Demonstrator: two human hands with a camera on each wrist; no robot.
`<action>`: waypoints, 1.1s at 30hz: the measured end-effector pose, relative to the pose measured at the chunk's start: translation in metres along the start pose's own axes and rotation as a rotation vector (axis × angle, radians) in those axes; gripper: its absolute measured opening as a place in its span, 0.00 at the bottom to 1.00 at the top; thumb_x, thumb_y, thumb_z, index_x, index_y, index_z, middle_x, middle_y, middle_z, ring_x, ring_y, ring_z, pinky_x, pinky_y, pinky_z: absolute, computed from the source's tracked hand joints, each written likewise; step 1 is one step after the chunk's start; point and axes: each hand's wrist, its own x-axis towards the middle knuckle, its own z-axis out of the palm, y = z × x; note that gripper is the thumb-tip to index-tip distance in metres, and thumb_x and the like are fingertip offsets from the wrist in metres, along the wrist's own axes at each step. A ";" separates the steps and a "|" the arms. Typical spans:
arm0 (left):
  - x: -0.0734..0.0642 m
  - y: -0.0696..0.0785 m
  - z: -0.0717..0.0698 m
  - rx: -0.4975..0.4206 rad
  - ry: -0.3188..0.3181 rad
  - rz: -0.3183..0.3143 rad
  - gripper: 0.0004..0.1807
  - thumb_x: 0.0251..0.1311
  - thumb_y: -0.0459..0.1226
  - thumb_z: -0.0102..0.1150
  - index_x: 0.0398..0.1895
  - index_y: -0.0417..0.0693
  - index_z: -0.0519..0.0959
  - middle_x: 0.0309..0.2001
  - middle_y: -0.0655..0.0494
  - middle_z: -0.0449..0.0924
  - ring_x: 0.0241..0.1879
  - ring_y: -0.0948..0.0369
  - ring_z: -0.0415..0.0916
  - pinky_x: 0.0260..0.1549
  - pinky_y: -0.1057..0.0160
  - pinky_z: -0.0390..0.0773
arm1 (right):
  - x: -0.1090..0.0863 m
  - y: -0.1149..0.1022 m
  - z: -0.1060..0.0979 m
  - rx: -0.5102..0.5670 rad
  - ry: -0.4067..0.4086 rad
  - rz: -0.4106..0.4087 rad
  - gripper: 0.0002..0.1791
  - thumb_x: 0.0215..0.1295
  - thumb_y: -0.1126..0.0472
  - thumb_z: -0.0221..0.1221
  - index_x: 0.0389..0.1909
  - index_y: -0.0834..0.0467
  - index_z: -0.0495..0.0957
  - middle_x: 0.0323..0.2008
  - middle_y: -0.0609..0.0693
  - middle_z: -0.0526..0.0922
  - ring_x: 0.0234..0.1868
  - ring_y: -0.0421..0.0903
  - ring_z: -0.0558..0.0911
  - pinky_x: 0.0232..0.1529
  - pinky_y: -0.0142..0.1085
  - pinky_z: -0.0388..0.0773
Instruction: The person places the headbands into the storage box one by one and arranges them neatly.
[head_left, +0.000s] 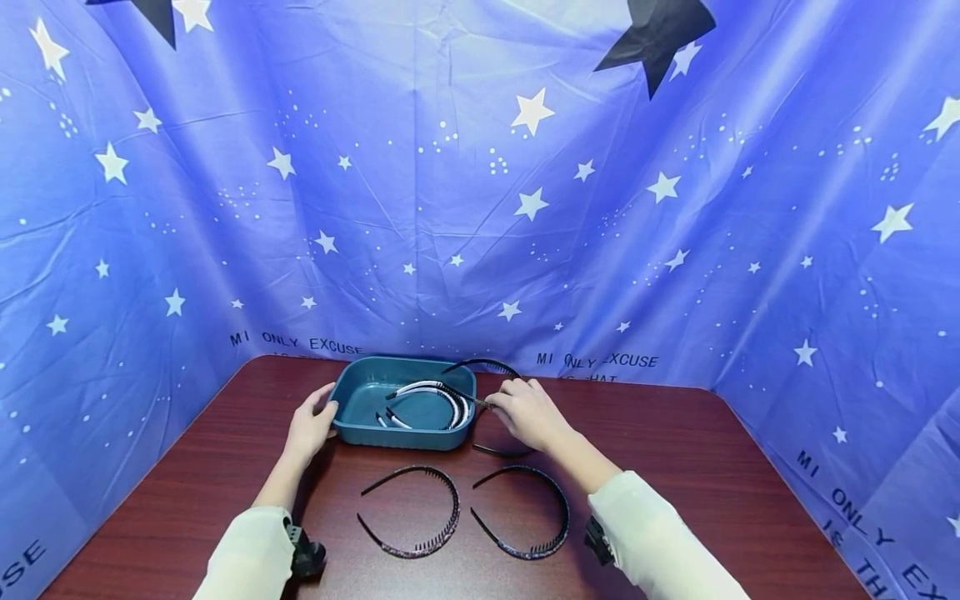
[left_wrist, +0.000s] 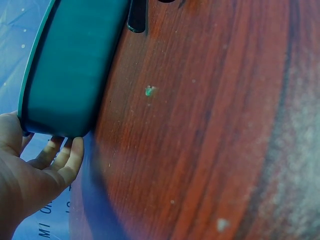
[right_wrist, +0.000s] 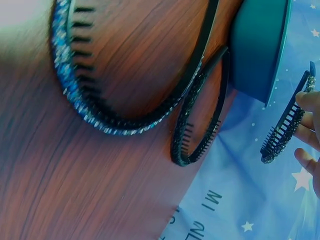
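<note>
My left hand touches the left end of a teal plastic basin from outside, thumb near the rim, fingertips against the wall. White headbands with dark tips lie inside the basin. Above the basin's right end, my right hand holds a black toothed headband; dark sparkling beads show along it in the right wrist view. A black headband lies on the table below that hand, partly hidden in the head view.
Two glittery toothed headbands lie on the brown table in front of the basin: one on the left, one bluish on the right. A blue star-printed cloth rises behind the table and at both sides.
</note>
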 end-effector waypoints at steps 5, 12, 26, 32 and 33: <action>0.000 0.000 0.000 -0.008 -0.003 -0.006 0.25 0.68 0.36 0.41 0.69 0.43 0.60 0.60 0.31 0.66 0.49 0.43 0.74 0.39 0.56 0.84 | 0.005 -0.004 0.002 0.017 0.006 -0.002 0.06 0.57 0.58 0.63 0.36 0.48 0.83 0.28 0.43 0.78 0.33 0.43 0.76 0.33 0.37 0.70; -0.001 0.001 -0.001 -0.010 -0.002 -0.007 0.25 0.69 0.35 0.41 0.69 0.43 0.60 0.59 0.31 0.66 0.49 0.43 0.74 0.38 0.57 0.84 | 0.011 -0.010 0.002 0.014 -0.011 -0.021 0.07 0.58 0.58 0.62 0.38 0.48 0.83 0.29 0.43 0.78 0.35 0.43 0.76 0.34 0.36 0.69; 0.001 0.000 0.000 -0.003 -0.006 -0.012 0.25 0.69 0.36 0.40 0.69 0.43 0.59 0.60 0.32 0.65 0.51 0.41 0.72 0.40 0.56 0.84 | 0.024 -0.026 0.002 0.037 -0.044 -0.025 0.07 0.59 0.58 0.62 0.38 0.48 0.83 0.30 0.44 0.78 0.34 0.43 0.75 0.34 0.36 0.68; 0.001 0.000 0.000 -0.001 -0.005 -0.010 0.26 0.69 0.36 0.40 0.69 0.43 0.59 0.59 0.31 0.66 0.51 0.42 0.72 0.39 0.57 0.84 | 0.029 -0.032 0.003 0.039 -0.044 -0.034 0.07 0.60 0.57 0.60 0.39 0.47 0.83 0.30 0.43 0.78 0.34 0.43 0.75 0.34 0.36 0.68; 0.001 0.000 0.000 -0.003 -0.005 -0.010 0.25 0.69 0.36 0.40 0.69 0.43 0.59 0.59 0.31 0.66 0.51 0.42 0.72 0.39 0.56 0.84 | 0.030 -0.033 0.003 0.039 -0.046 -0.034 0.08 0.60 0.57 0.60 0.39 0.47 0.83 0.30 0.43 0.78 0.34 0.43 0.75 0.34 0.36 0.68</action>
